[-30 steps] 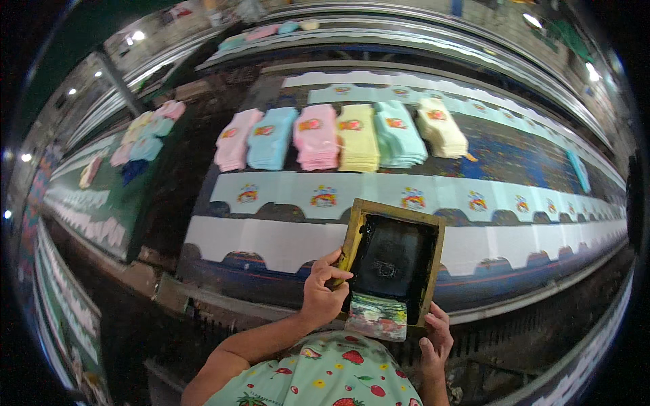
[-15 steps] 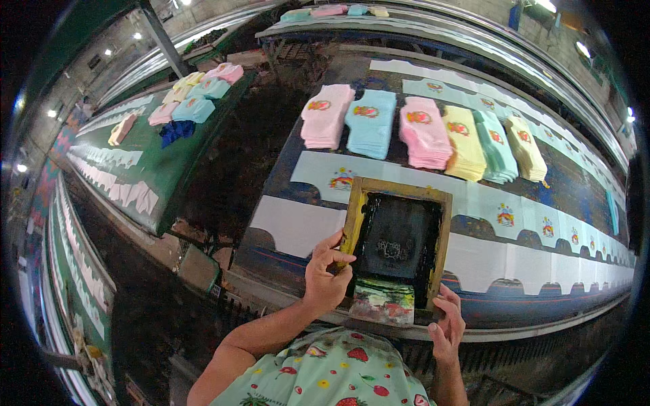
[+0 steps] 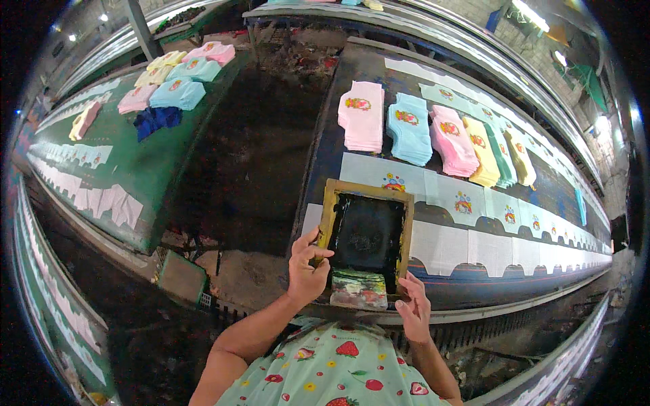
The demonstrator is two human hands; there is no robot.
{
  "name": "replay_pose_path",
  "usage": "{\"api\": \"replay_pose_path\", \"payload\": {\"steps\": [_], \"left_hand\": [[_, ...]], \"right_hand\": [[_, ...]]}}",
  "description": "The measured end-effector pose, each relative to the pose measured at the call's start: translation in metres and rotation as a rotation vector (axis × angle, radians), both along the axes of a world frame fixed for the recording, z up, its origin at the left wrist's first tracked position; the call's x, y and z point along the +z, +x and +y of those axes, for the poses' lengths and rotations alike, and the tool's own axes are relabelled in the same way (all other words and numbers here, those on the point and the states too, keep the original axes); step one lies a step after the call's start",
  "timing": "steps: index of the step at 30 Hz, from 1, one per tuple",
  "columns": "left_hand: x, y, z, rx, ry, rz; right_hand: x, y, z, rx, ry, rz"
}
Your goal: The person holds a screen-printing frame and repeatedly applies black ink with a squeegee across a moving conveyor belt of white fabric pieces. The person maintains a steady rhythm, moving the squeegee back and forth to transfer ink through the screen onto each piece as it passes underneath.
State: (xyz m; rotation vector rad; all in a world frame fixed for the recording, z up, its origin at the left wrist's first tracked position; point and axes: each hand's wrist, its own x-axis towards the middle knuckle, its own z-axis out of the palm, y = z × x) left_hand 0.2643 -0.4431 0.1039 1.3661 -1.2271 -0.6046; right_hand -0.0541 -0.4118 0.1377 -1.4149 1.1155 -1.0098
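My left hand (image 3: 307, 269) is closed on the left side of a yellowed, rectangular screen frame (image 3: 369, 189), its forefinger bent over the rim. The frame has a dark, ink-coated mesh with a faint pale design. My right hand (image 3: 416, 310) grips the lower right corner with fingers curled. A paint-smeared flat squeegee (image 3: 359, 289) rests across the bottom end of the frame, between both hands. The frame is held over the near edge of a long printing table (image 3: 447, 294), just left of white cut fabric pieces (image 3: 494, 250) laid in a row.
Printed pale-blue pieces (image 3: 433, 186) and several pastel stacks (image 3: 408, 128) lie beyond the frame. A dark gap (image 3: 244, 149) separates a green table (image 3: 142, 183) with more garment stacks (image 3: 177, 93) at left. Below it stands a small green panel (image 3: 181, 276). Long tables stretch behind.
The view has swung left and forward, so the near table shifts rightward and the dark gap shows wider. The frame, still in both my hands, sits slightly further left and higher in view.
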Motion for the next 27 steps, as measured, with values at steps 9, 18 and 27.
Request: {"api": "replay_pose_path", "payload": {"steps": [9, 18, 27], "left_hand": [[-0.014, 0.004, 0.008, -0.037, 0.079, 0.003], [-0.015, 0.008, 0.003, -0.005, 0.158, 0.048], [-0.013, 0.01, 0.002, 0.012, 0.141, 0.041]], "right_hand": [[-0.011, 0.013, 0.008, -0.078, 0.031, 0.143], [-0.001, 0.026, 0.007, -0.137, 0.007, 0.261], [0.063, 0.07, -0.003, 0.425, -0.506, 0.862]]}}
